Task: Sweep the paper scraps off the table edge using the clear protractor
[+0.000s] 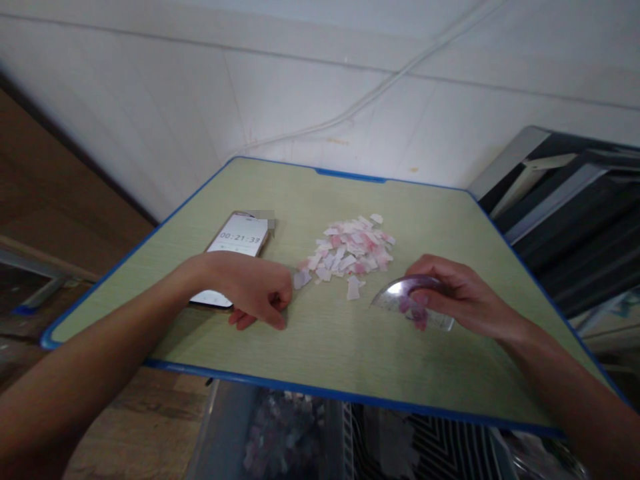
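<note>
Loose scraps of white and pink paper-like flakes (357, 247) lie in a heap mid-table. My left hand (250, 287) rests at the left of the heap, over the lower edge of a phone (240, 233). Its fingers are curled under and closed; what they hold, if anything, is hidden. One pale flake (302, 279) lies right beside its knuckles. To the right of the heap, my right hand (457, 293) grips a clear, curved plastic container (395, 290), tilted on its side. Pink bits show through it near the fingertips.
The green tabletop (310, 347) has a blue rim and stands against a white wall (300, 93) with a cable (370, 103). Below its front edge is a bin (220, 433) with more flakes. Dark folded frames (575, 200) lean at the right.
</note>
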`<state>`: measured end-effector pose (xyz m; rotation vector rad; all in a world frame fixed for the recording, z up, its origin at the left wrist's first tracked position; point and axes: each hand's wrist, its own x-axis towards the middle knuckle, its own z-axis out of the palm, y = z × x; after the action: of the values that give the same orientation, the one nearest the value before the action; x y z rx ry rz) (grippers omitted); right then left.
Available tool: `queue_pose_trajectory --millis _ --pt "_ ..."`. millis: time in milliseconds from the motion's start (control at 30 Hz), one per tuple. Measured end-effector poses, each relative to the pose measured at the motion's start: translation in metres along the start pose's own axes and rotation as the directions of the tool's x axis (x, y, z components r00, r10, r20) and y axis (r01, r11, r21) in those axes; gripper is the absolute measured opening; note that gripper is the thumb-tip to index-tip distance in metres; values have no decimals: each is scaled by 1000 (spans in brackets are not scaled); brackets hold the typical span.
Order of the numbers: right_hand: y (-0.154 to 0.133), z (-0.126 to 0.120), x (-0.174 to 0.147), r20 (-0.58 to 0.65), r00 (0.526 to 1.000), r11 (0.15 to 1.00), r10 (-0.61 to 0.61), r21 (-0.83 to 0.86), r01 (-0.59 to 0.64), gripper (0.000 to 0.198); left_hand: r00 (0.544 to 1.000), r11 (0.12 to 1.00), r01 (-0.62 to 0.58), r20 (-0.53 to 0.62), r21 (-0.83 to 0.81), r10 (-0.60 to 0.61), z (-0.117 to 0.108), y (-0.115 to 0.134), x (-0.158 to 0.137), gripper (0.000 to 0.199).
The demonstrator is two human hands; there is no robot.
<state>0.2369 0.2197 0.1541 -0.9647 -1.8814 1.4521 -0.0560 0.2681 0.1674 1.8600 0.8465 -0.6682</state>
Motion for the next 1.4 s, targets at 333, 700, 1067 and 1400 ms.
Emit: queue_pose_trajectory --millis 333,700,1067,1400 --pt "10 17 11 -210 977 895 -26 -441 -71 16 1000 1000 -21 3 -8 21 0 -1 1 28" --pt "1 8 5 35 999 902 41 -431 -22 15 1000 1000 -29 -3 -3 29 0 0 1 28" --pt "10 11 8 -78 996 918 30 -392 -59 17 1000 1000 -29 -4 3 29 1 0 1 29" --pt "5 8 6 -79 997 909 -17 -416 -17 12 999 999 -36 2 13 36 0 -2 1 27"
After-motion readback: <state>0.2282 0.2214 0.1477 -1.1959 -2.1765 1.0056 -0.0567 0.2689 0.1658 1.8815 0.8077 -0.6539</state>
